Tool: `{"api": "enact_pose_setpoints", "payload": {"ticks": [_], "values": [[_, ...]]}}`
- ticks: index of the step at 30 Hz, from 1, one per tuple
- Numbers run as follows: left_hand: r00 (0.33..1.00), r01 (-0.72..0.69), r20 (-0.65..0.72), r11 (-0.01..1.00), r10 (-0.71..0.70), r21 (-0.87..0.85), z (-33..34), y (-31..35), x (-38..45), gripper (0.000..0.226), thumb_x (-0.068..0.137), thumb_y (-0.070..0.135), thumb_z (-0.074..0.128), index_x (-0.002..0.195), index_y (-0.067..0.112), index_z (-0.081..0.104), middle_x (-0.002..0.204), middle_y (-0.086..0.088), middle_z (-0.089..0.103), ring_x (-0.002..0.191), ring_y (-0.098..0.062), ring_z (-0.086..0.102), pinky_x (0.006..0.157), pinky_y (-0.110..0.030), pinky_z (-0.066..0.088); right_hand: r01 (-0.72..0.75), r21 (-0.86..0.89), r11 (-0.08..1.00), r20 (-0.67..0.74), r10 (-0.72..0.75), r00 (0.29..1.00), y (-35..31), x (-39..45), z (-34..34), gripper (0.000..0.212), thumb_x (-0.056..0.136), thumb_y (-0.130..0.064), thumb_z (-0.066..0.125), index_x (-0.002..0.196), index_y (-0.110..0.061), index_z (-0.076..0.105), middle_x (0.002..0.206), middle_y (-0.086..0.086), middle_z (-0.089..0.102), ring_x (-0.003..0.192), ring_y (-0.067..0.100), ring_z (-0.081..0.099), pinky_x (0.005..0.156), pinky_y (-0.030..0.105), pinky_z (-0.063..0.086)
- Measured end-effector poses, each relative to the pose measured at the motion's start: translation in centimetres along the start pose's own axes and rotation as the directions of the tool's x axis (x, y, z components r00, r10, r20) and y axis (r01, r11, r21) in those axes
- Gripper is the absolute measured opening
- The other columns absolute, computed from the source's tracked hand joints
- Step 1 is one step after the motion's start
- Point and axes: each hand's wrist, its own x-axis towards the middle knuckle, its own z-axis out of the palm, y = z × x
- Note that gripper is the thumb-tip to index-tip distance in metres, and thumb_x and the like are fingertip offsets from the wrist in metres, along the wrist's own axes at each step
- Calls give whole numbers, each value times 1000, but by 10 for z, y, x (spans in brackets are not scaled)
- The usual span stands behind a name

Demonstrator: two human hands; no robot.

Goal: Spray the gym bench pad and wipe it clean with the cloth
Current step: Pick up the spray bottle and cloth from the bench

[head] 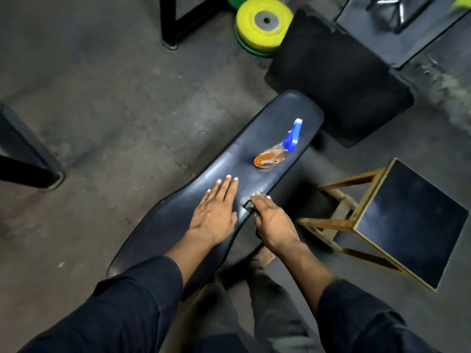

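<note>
Left hand (215, 215): flat, open, steadies pad (163, 230) | Right hand (274, 225): grips cloth (248, 204) at pad edge, wiping | Spray bottle (277, 149): lies aside, clear of the wiping

Grey, scuffed concrete floor (114, 103) throughout, dimly lit. At right, a wooden-framed stool (397, 220) with a dark top; beyond, a black padded seat (336, 80). Farther off, yellow and green weight plates (262, 24) beside a black metal frame (173, 24).

The long black padded vinyl bench pad (178, 225) runs from near left to far right. A clear spray bottle with orange liquid and blue trigger head (276, 151) lies on its far part. A small grey cloth (246, 203) sits bunched at its right edge.
</note>
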Motion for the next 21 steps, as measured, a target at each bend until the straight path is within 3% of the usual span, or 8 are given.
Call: {"api": "enact_pose_setpoints", "payload": {"ticks": [5,11,15,21], "values": [[997,69,-27,996,-71,-55,-6,33,30,91,104,30,56,174,18,-1,183,-2,-1,170,-22,3,137,-39,9,-24,101,995,-57,29,998,30,6,-28,60,103,-8,47,160,-24,45,171,4,38,163,27,27,128,37,32],[959,244,-81,936,-272,-252,-17,79,69,86,102,29,67,172,17,18,180,-3,22,165,-23,25,131,-38,26,-20,150,989,-86,33,996,76,12,-62,58,105,-7,46,161,-21,44,172,5,38,163,26,26,128,31,26],[958,237,-94,935,-269,-266,-24,110,104,84,100,27,72,170,15,27,177,-5,31,161,-27,33,129,-40,30,-14,151,988,-99,29,995,107,22,-90,58,105,-5,46,161,-18,44,173,5,36,163,26,26,131,34,24],[966,211,-97,949,-239,-233,-35,135,142,73,95,25,77,158,23,41,160,0,49,143,-31,53,113,-49,48,-16,148,989,-86,29,996,128,40,-118,60,105,-7,47,163,-18,41,173,4,35,163,26,26,131,36,25]]}}
